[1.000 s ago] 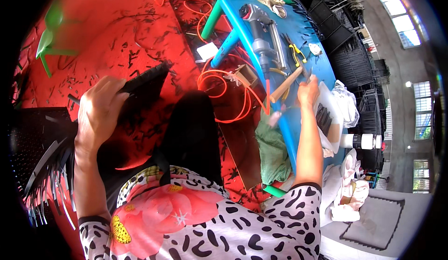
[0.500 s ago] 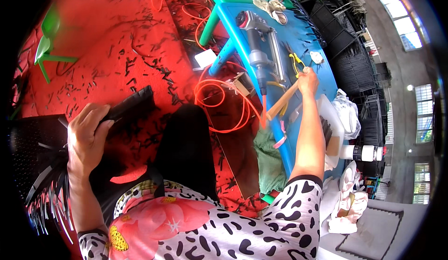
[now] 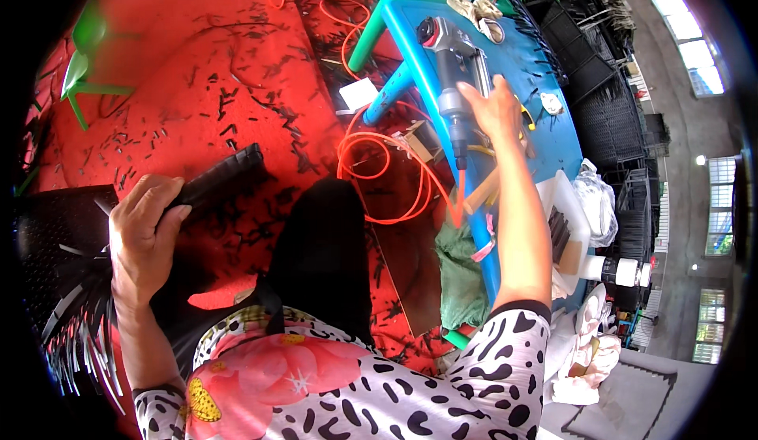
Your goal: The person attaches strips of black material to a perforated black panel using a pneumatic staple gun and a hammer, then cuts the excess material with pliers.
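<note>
At 9 o'clock, the left hand [image 3: 146, 231] pinches a black piece [image 3: 223, 176] by its end, thumb against fingers. Near 2 o'clock, the right hand [image 3: 499, 116] has its thumb and pointing finger spread by a gray tool [image 3: 450, 67] on the blue table [image 3: 555, 146]; I can't tell if they touch. Past 3 o'clock, a white bottle [image 3: 629, 273] has a black label [image 3: 608, 270], its writing too small to read.

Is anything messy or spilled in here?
Yes, the red floor looks messy: lots of little black scraps lie strewn across it, every which way, instead of in one pile. An orange hose also sprawls in loose loops beside the blue table.
</note>
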The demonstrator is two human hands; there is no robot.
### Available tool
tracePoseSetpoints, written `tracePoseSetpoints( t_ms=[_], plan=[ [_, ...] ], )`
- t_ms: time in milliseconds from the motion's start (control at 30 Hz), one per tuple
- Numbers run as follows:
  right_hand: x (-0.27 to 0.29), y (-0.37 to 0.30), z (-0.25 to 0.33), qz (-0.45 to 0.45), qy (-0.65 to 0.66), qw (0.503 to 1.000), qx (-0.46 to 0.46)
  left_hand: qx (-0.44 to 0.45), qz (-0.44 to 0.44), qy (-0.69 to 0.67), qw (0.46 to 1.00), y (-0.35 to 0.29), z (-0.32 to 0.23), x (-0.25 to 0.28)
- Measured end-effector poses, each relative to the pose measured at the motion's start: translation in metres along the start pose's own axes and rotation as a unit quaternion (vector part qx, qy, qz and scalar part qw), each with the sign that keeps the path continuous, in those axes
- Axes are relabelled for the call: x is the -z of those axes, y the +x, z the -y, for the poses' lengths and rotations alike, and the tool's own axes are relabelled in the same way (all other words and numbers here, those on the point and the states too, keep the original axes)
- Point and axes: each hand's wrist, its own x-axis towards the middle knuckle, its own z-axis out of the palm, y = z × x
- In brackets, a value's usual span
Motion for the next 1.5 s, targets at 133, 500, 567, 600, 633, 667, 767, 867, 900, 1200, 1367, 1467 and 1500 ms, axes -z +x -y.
tracePoseSetpoints(
  t_ms=[133, 500, 567, 600, 633, 667, 767, 867, 900, 1200, 1367, 1467, 1500],
  plan=[
    [-0.013, 0.029, 0.051, 0.058, 0.001, 0.997, -0.044, 0.002, -0.007, 0.001, 1.000, -0.001, 0.002, -0.001],
    [-0.064, 0.065, 0.031, 0.056, -0.051, 0.997, 0.024, 0.004, 0.006, 0.025, 1.000, 0.000, 0.013, 0.003],
    [-0.070, 0.070, 0.004, -0.029, -0.064, 0.995, 0.071, -0.023, 0.012, 0.023, 0.999, 0.005, 0.016, 0.003],
    [-0.052, 0.057, 0.026, 0.027, 0.019, 0.998, 0.055, -0.012, 0.008, 0.027, 1.000, 0.006, 0.020, 0.003],
    [-0.019, 0.043, 0.046, 0.081, 0.097, 0.991, 0.032, -0.013, 0.008, 0.025, 1.000, 0.006, 0.021, 0.003],
    [-0.003, 0.040, 0.050, 0.080, 0.201, 0.973, 0.074, -0.018, 0.008, 0.024, 1.000, 0.005, 0.019, 0.005],
    [0.060, 0.010, 0.088, 0.065, 0.361, 0.914, 0.172, -0.017, -0.014, 0.027, 0.999, 0.000, 0.025, 0.004],
    [0.114, -0.036, 0.115, 0.088, 0.442, 0.875, 0.177, -0.011, 0.007, 0.014, 1.000, 0.001, 0.026, 0.006],
    [0.126, -0.051, 0.120, 0.130, 0.483, 0.849, 0.169, -0.014, 0.016, 0.007, 1.000, 0.000, 0.025, 0.007],
    [0.143, -0.206, 0.159, 0.369, 0.491, 0.778, 0.129, -0.017, 0.031, -0.028, 0.999, -0.009, 0.026, -0.005],
    [0.141, -0.244, 0.159, 0.425, 0.460, 0.771, 0.116, 0.003, 0.055, -0.049, 0.997, -0.009, 0.020, -0.005],
    [0.143, -0.252, 0.161, 0.422, 0.473, 0.768, 0.095, 0.019, 0.072, -0.062, 0.995, -0.009, 0.017, -0.004],
    [0.144, -0.254, 0.162, 0.422, 0.470, 0.769, 0.095, 0.028, 0.087, -0.062, 0.994, -0.009, 0.017, -0.004]
  ],
)
